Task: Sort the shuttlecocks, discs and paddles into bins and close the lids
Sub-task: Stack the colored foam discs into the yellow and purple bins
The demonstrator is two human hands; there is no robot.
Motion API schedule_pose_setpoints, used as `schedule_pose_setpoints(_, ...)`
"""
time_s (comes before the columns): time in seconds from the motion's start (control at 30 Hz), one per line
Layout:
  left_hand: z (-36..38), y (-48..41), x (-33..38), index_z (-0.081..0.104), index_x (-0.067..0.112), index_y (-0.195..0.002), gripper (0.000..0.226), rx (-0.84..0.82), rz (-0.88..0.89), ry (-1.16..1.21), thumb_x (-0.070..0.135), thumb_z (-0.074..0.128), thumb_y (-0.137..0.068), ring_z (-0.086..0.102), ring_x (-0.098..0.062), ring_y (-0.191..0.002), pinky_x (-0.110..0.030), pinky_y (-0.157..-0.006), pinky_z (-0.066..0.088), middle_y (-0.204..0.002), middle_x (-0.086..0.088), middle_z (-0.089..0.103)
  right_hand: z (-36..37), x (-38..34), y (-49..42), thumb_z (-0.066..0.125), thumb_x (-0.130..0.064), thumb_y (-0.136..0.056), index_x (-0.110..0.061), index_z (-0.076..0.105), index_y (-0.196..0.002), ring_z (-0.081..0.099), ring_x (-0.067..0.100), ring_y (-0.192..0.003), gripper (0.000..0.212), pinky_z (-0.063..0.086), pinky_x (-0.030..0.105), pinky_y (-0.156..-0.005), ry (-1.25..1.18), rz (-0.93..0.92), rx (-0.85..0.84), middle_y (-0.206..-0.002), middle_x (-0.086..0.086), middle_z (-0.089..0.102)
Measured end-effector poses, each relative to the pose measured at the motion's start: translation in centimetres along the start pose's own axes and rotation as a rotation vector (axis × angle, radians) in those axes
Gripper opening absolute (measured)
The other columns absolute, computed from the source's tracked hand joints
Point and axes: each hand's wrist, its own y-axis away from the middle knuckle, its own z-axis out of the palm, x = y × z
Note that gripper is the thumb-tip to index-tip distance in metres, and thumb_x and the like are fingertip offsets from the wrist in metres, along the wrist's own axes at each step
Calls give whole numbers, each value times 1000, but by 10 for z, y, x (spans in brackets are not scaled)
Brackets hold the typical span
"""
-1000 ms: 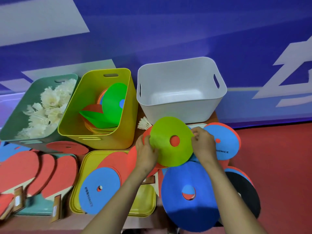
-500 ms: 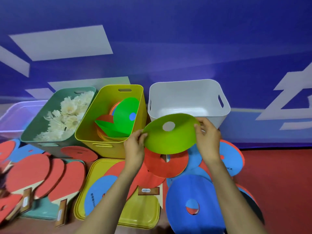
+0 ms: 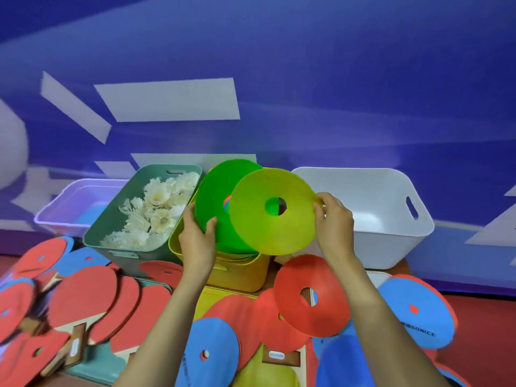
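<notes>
A yellow-green disc with a round hole is held upright over the yellow bin. My right hand pinches its right edge. My left hand grips the left edge of a darker green disc that stands in the yellow bin behind it. The green bin to the left holds white shuttlecocks. The white bin stands to the right. A red disc lies below my right hand.
A pale lilac bin stands at far left. Red paddles lie in a heap at lower left on a teal lid. Blue discs and a yellow lid lie in front. A blue wall rises behind.
Both hands lifted the yellow-green disc from the pile up and left to the yellow bin. My left hand moved onto the darker green disc in the bin.
</notes>
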Motion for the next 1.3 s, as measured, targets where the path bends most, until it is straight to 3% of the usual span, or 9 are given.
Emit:
schedule_pose_setpoints(0.1, -22, -22, -7, 26, 15, -140, 64, 10, 27, -30, 4, 60, -88, 55, -31, -111, -34, -84, 44, -129, -15, 55, 25, -22, -10, 47, -2, -92, -14, 54, -124, 60, 39, -88, 35, 44, 42, -71, 4, 19, -18, -101, 18, 66)
schedule_pose_setpoints(0.2, -38, -53, -22, 31, 11, -139, 62, -72, 37, -209, -1, 60, -86, 54, -38, -111, -39, -84, 44, -124, -20, 57, 47, -43, -22, 40, 5, -90, -22, 43, -137, 56, 38, -91, 55, 44, 42, -74, 33, 17, -4, -113, 15, 56)
schedule_pose_setpoints(0.3, -45, -83, -33, 39, 6, -138, 54, -249, 14, -397, 0, 57, -87, 58, -37, -106, -37, -82, 45, -118, -22, 61, 69, -56, -38, 37, 5, -90, -20, 47, -131, 55, 40, -88, 50, 42, 39, -72, 59, 38, 21, -115, 15, 48)
schedule_pose_setpoints(0.43, -37, -107, -40, 39, 7, -140, 54, -532, -34, -477, 13, 60, -91, 59, -29, -108, -28, -82, 45, -129, -16, 57, 101, -68, -53, 36, 5, -92, -16, 42, -131, 53, 38, -85, 45, 43, 41, -72, 93, 69, 12, -116, 15, 45)
schedule_pose_setpoints(0.53, -25, -115, -50, 52, 6, -127, 44, -620, -1, -562, 27, 62, -89, 58, -30, -108, -35, -89, 47, -123, -17, 59, 128, -69, -57, 37, 4, -91, -13, 41, -129, 53, 40, -91, 42, 41, 43, -73, 82, 86, -37, -115, 17, 45)
schedule_pose_setpoints(0.63, -17, -118, -61, 51, 10, -127, 51, -583, 98, -672, 43, 57, -89, 48, -31, -116, -40, -95, 41, -123, -13, 51, 151, -67, -56, 40, 7, -88, -9, 36, -135, 47, 37, -115, 50, 38, 41, -93, 48, 94, -132, -129, 18, 43)
schedule_pose_setpoints(0.73, -13, -116, -64, 51, 15, -131, 50, -540, 166, -585, 40, 59, -89, 44, -29, -120, -38, -99, 38, -126, -10, 51, 161, -63, -47, 46, 1, -91, -5, 33, -139, 34, 31, -130, 50, 28, 34, -107, 73, 79, -208, -140, 16, 36)
schedule_pose_setpoints(1.0, 0, -86, -53, 58, 16, -123, 37, -490, 254, -437, 32, 60, -90, 48, -26, -117, -34, -94, 38, -123, -6, 56, 132, -45, -23, 55, -5, -89, -5, 54, -122, 46, 29, -119, 33, 33, 31, -101, 84, -40, -256, -126, 14, 49)
schedule_pose_setpoints(1.3, 53, 4, 0, 63, 13, -108, 21, -436, 508, -102, 21, 59, -89, 57, -21, -100, -31, -85, 44, -105, -3, 64, 31, -2, 16, 53, -1, -87, -6, 60, -113, 50, 23, -114, 27, 30, 19, -99, 13, -73, -91, -118, 10, 55)
